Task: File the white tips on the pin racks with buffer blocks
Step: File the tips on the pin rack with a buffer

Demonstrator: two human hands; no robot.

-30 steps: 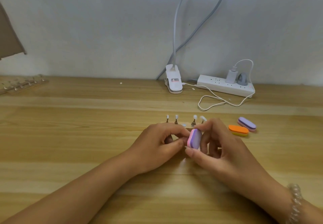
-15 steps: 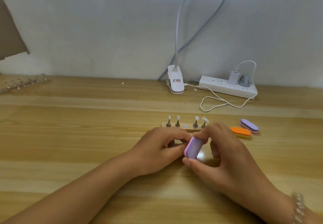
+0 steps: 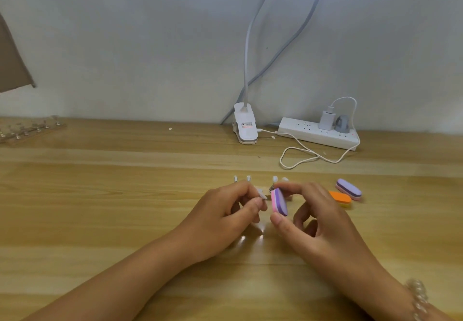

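Your right hand [image 3: 318,223] pinches the pink-and-purple buffer block [image 3: 279,201] on edge between forefinger and thumb, other fingers loosely curled; the block stands just right of the white tip [image 3: 261,193], a narrow gap between them; your left hand [image 3: 225,216] pinches that tip's pin between thumb and forefinger; just behind your fingers stands the pin rack [image 3: 271,188], mostly hidden, with four standing tips [image 3: 275,178] upright; an orange block [image 3: 340,198] and a purple block [image 3: 348,188] lie close together, right of your right hand.
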